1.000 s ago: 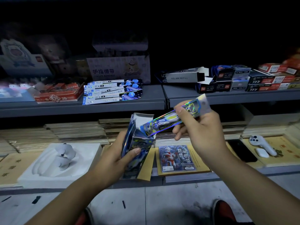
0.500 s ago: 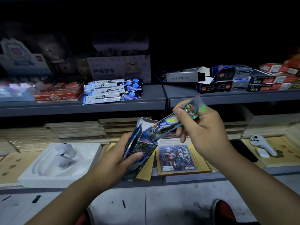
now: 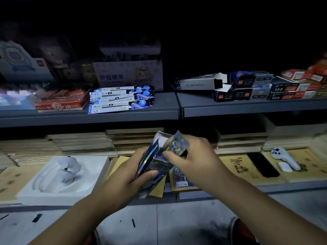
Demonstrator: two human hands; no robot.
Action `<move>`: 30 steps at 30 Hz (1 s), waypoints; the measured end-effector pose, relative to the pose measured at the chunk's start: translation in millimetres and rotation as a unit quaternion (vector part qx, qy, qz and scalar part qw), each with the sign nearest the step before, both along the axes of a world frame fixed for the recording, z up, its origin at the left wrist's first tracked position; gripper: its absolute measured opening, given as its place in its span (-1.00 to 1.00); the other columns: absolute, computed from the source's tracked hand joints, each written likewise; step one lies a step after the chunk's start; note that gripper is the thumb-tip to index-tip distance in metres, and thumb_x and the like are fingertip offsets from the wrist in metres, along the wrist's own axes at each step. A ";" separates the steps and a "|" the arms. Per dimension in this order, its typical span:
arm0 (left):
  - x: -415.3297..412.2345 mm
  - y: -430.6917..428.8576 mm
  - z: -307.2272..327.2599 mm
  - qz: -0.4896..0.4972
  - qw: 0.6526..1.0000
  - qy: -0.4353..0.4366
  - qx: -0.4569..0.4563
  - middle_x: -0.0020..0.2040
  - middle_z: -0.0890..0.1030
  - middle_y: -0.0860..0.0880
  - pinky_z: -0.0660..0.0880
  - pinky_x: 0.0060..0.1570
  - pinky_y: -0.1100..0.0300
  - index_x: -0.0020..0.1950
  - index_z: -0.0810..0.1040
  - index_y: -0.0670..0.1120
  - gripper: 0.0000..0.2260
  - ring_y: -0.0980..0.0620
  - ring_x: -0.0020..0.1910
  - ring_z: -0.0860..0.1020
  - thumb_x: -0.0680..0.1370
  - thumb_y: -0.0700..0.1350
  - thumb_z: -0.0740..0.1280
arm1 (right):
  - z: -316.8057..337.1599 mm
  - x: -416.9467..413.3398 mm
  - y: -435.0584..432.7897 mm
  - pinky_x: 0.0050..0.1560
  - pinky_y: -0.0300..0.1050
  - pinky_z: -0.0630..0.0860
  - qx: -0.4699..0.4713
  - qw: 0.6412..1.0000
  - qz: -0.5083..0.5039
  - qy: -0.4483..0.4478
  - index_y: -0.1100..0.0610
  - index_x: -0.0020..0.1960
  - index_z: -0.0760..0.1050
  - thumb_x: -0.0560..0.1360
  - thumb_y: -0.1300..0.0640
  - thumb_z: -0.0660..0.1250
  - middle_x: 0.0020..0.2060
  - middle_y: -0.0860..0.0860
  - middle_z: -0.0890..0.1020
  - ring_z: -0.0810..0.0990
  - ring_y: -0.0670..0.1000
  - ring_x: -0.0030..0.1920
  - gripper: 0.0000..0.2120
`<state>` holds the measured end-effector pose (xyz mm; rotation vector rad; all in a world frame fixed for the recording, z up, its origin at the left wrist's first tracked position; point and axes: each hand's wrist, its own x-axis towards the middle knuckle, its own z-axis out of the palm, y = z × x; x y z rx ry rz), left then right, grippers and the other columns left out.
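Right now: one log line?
left hand: holds open holographic box | right hand: pinches holographic pack, lower end inside box

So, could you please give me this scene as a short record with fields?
Setting: dim shop shelving, grey metal upper shelf
Left hand: grips shiny blue holographic cardboard box, top flap open
Right hand: pinches slim holographic foil packet, lower end at the box's open mouth
Lower shelf: white moulded tray, left of the hands
Upper shelf: stack of flat blue-and-white packets
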<state>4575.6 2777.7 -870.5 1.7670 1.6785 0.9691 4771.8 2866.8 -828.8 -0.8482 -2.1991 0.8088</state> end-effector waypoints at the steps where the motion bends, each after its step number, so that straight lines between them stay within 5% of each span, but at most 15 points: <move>1: -1.1 0.1 -1.0 -0.001 1.000 0.001 -0.003 0.23 0.57 0.31 0.46 0.16 0.41 0.48 0.30 0.19 -0.53 0.31 0.25 0.53 0.62 -0.06 0.35 | -1.1 -2.1 -0.7 -0.19 -0.17 0.50 -0.008 1.000 0.001 -0.013 0.01 -0.13 0.56 0.55 0.08 0.42 -0.25 -0.07 0.64 0.61 -0.08 -0.20 -0.90; 8: -13.4 0.7 -6.4 0.030 0.999 0.024 0.017 0.20 0.58 0.32 0.49 0.20 0.24 0.45 0.32 0.21 -0.55 0.28 0.21 0.55 0.60 0.01 0.37 | 2.1 2.0 6.8 -0.43 -0.09 0.31 -0.014 0.996 -0.063 0.068 0.15 -0.15 0.54 0.59 0.13 0.40 -0.51 0.06 0.46 0.39 0.02 -0.52 -0.83; 10: -12.5 1.1 -7.0 0.022 0.999 0.032 0.017 0.21 0.58 0.30 0.48 0.22 0.22 0.46 0.32 0.21 -0.54 0.26 0.23 0.54 0.61 -0.02 0.37 | 1.0 1.8 4.8 -0.43 -0.08 0.37 -0.020 0.997 -0.053 0.059 0.11 -0.14 0.57 0.59 0.14 0.40 -0.50 0.09 0.52 0.50 0.16 -0.46 -0.86; 14: -5.6 0.1 -5.4 0.000 0.999 0.046 0.019 0.25 0.55 0.31 0.43 0.19 0.37 0.49 0.29 0.21 -0.53 0.30 0.25 0.50 0.63 -0.04 0.34 | -3.9 -1.0 0.4 -0.37 0.06 0.54 -0.019 0.998 -0.051 0.032 0.09 -0.16 0.59 0.57 0.14 0.40 -0.47 0.06 0.55 0.56 0.17 -0.42 -0.86; 22: -3.8 -0.5 -5.7 -0.018 0.998 0.056 0.014 0.22 0.55 0.27 0.48 0.14 0.34 0.47 0.29 0.22 -0.56 0.23 0.24 0.52 0.62 0.02 0.32 | -2.2 -8.6 -7.7 -0.31 0.15 0.60 -0.024 0.993 -0.043 -0.104 0.21 -0.21 0.51 0.58 0.15 0.32 -0.38 0.16 0.58 0.62 0.16 -0.39 -0.79; 27: -0.2 -1.3 -6.1 -0.037 0.995 0.092 0.029 0.10 0.48 0.38 0.35 0.04 0.50 0.41 0.35 0.17 -0.63 0.31 0.16 0.46 0.62 0.03 0.31 | 0.7 -8.7 -15.5 -0.50 -0.06 0.58 -0.119 0.976 0.016 -0.180 0.08 -0.24 0.44 0.57 0.21 0.20 -0.46 0.15 0.57 0.66 0.12 -0.51 -0.78; 30: 1.9 -3.3 -3.5 -0.055 0.993 0.097 0.040 0.18 0.49 0.32 0.37 0.12 0.44 0.44 0.33 0.17 -0.61 0.27 0.22 0.46 0.63 0.07 0.29 | 3.1 -9.5 -19.7 -0.46 -0.13 0.56 -0.193 0.958 0.075 -0.197 -0.03 -0.02 0.48 0.59 0.21 0.17 -0.43 0.18 0.63 0.62 0.07 -0.53 -0.83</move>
